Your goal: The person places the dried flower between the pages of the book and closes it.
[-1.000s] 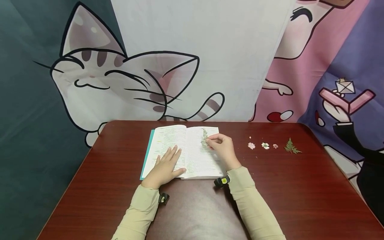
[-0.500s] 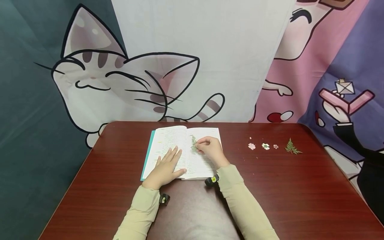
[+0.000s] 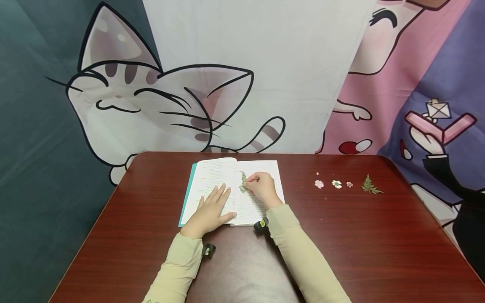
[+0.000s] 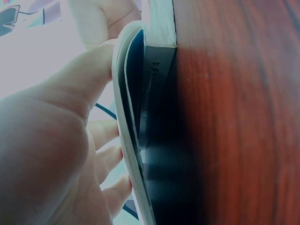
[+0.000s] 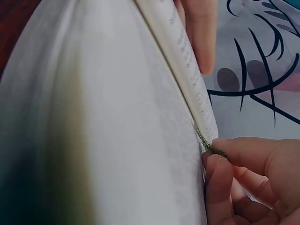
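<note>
Fern sprig point(image 3: 243, 176) shifts left over the book point(image 3: 248, 212), long axis along gutter point(image 3: 236, 200), right hand point(image 3: 264, 188) nearer, grip pinched on sprig's right edge.

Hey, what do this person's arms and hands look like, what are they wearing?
The left sleeve and right sleeve are long, wrinkled and pale khaki. The left hand and right hand are bare, no glove or ring visible. The left wrist device and right wrist device are small and black, with yellow-green marks.

Paper book point(image 3: 244, 210), glossy wood table point(image 3: 379, 235)
I'm touching smooth, matt pages point(image 3: 215, 171) and wearing matt cloth sleeves point(image 3: 303, 248).
</note>
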The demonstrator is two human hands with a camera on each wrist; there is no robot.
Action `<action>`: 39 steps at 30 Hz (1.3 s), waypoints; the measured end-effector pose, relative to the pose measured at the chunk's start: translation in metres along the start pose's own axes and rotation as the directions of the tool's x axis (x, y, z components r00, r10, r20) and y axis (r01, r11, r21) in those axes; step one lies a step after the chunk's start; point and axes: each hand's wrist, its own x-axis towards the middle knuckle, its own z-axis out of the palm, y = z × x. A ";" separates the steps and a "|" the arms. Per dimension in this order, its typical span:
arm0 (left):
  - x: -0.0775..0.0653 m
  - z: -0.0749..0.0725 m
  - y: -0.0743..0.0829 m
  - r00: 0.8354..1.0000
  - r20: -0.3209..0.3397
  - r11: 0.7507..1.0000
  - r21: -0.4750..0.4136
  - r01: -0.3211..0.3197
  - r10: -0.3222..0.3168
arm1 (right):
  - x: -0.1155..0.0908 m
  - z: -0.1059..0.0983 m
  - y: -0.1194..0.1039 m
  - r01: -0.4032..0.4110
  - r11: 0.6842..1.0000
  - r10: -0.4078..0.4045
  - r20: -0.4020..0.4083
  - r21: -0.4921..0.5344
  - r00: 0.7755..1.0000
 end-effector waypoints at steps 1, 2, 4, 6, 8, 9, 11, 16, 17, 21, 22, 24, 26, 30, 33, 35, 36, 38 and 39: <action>0.000 0.000 0.000 1.000 -0.001 1.000 0.000 -0.001 0.001 | 0.000 0.001 0.000 -0.003 1.000 0.003 0.000 -0.003 1.000; 0.000 0.000 0.000 1.000 -0.002 1.000 0.000 -0.001 0.001 | 0.000 0.001 0.000 -0.001 1.000 0.001 -0.003 -0.014 1.000; 0.000 0.000 0.000 1.000 -0.002 1.000 0.007 -0.003 0.003 | 0.001 0.002 0.000 0.013 0.999 -0.013 -0.005 -0.043 1.000; 0.000 0.000 -0.001 1.000 -0.002 1.000 0.011 -0.005 0.005 | 0.001 0.002 0.000 0.032 0.996 -0.032 -0.007 -0.078 0.999; 0.000 0.000 -0.001 1.000 -0.003 1.000 0.015 -0.007 0.007 | 0.000 0.003 0.000 0.052 0.992 -0.053 -0.009 -0.115 0.999; 0.001 0.001 -0.001 1.000 -0.001 1.000 0.020 -0.006 0.006 | 0.000 0.003 0.001 0.059 0.990 -0.061 -0.010 -0.126 0.998; 0.001 0.000 -0.001 1.000 -0.002 1.000 0.021 -0.007 0.007 | 0.000 0.004 0.001 0.069 0.988 -0.072 -0.017 -0.136 0.997; 0.001 0.000 -0.001 1.000 -0.004 1.000 0.017 -0.008 0.008 | 0.000 0.004 0.003 0.086 0.987 -0.091 -0.032 -0.137 0.995; 0.001 0.001 -0.001 1.000 -0.004 1.000 0.015 -0.009 0.009 | 0.000 0.003 0.004 0.091 0.986 -0.096 -0.031 -0.138 0.995; 0.000 0.001 -0.001 1.000 -0.005 1.000 0.009 -0.008 0.008 | -0.001 0.002 0.006 0.113 0.983 -0.116 -0.016 -0.142 0.993; 0.000 0.001 -0.001 1.000 -0.006 1.000 0.007 -0.007 0.007 | -0.001 0.001 0.006 0.116 0.984 -0.119 -0.009 -0.137 0.993; 0.000 0.001 -0.001 1.000 -0.006 1.000 0.005 -0.006 0.006 | -0.001 -0.001 0.006 0.127 0.984 -0.127 0.005 -0.124 0.992; 0.000 0.001 -0.001 1.000 -0.003 1.000 0.006 -0.004 0.004 | -0.002 -0.004 0.005 0.133 0.986 -0.132 0.021 -0.105 0.991; -0.001 0.002 -0.001 1.000 0.001 1.000 0.004 0.002 -0.002 | -0.006 -0.011 0.003 0.160 0.984 -0.155 0.054 -0.084 0.986; -0.001 0.001 -0.001 1.000 0.010 1.000 0.004 0.007 -0.007 | -0.007 -0.019 0.002 0.180 0.979 -0.174 0.070 -0.094 0.982; -0.001 0.001 -0.001 1.000 0.013 1.000 0.010 0.006 -0.006 | -0.008 -0.026 0.001 0.195 0.975 -0.186 0.088 -0.104 0.979; -0.001 0.000 -0.001 1.000 0.014 1.000 0.012 0.006 -0.006 | -0.009 -0.029 0.001 0.207 0.972 -0.196 0.098 -0.115 0.976; -0.001 0.000 -0.001 1.000 0.016 1.000 0.017 0.005 -0.005 | -0.012 -0.036 0.000 0.229 0.963 -0.213 0.121 -0.142 0.970; -0.001 0.000 -0.001 1.000 0.012 1.000 0.016 0.002 -0.002 | -0.013 -0.040 -0.001 0.238 0.958 -0.219 0.134 -0.157 0.967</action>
